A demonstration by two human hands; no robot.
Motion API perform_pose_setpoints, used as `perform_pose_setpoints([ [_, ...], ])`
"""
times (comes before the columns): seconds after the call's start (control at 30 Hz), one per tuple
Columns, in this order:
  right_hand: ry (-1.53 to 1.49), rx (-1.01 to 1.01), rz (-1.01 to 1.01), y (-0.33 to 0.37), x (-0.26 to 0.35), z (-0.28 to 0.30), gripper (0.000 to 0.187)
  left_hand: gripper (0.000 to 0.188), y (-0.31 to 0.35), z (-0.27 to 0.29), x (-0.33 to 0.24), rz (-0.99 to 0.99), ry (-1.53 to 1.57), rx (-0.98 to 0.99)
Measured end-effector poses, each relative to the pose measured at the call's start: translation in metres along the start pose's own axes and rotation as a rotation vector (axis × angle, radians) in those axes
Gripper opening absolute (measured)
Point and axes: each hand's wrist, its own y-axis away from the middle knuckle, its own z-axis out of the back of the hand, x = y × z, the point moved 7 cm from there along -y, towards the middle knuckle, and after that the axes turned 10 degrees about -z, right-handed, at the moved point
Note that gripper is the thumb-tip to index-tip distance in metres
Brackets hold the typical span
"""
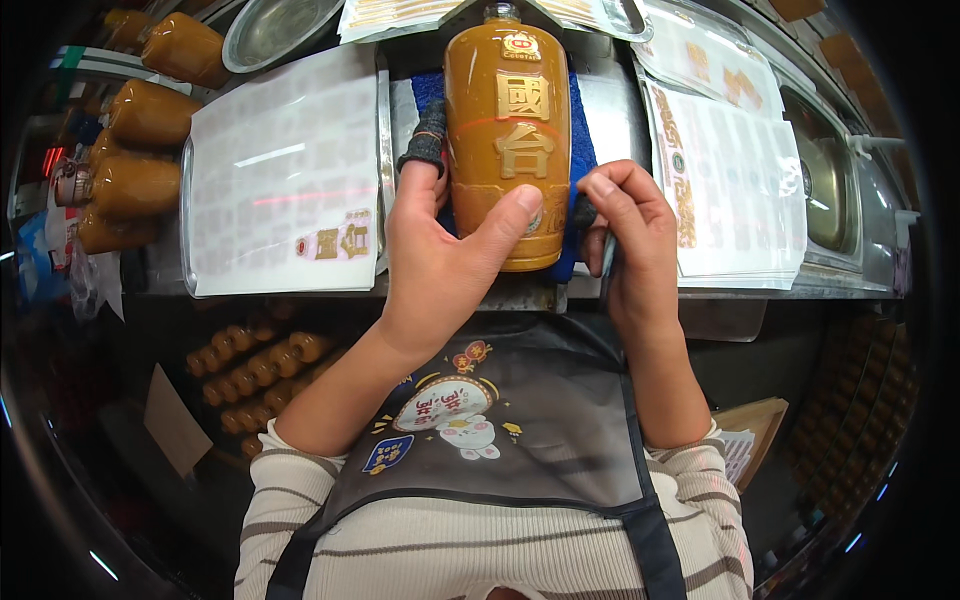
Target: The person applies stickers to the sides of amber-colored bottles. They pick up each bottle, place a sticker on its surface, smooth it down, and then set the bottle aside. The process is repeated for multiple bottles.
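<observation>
A glossy amber-brown bottle (508,110) with raised gold characters and a small red emblem lies on a blue towel (583,135), its neck pointing away from me. My left hand (440,235) grips the lower left of the bottle, thumb across its front. A dark knitted finger sleeve (424,140) covers a finger of that hand. Close to the bottle's lower right side, my right hand (637,225) has thumb and fingers pinched together. A thin grey-blue tool (608,255) sticks down from its grip; its kind is mostly hidden. Dark fabric also shows on one right finger.
On the left, a metal tray (385,150) holds a translucent sheet (270,130) bearing one gold-and-pink decal (335,238). More brown bottles (140,185) lie beyond it. Decal sheets (745,190) are stacked at right, beside a metal basin (822,165). Another metal bowl (280,35) stands at the back left.
</observation>
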Motion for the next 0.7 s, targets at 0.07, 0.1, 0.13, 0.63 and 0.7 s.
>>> perform_pose_setpoints([
  [0.07,-0.079,-0.019,-0.038,-0.001,-0.005,0.014,0.019,0.065,0.002,0.0,0.0,0.03,-0.037,0.032],
  [0.1,-0.14,-0.023,-0.065,-0.001,-0.01,0.02,0.019,0.066,0.004,0.001,-0.002,0.0,-0.076,0.046],
  [0.13,-0.201,-0.026,-0.09,-0.002,-0.013,0.024,0.019,0.066,0.008,0.002,-0.004,-0.03,-0.115,0.06],
  [0.63,0.086,-0.208,0.343,0.043,0.02,0.006,0.039,0.066,0.012,0.01,0.011,-0.046,0.012,0.021],
  [0.7,0.289,-0.258,0.524,0.048,0.028,0.001,0.035,0.07,0.011,0.011,0.013,-0.057,0.104,0.0],
])
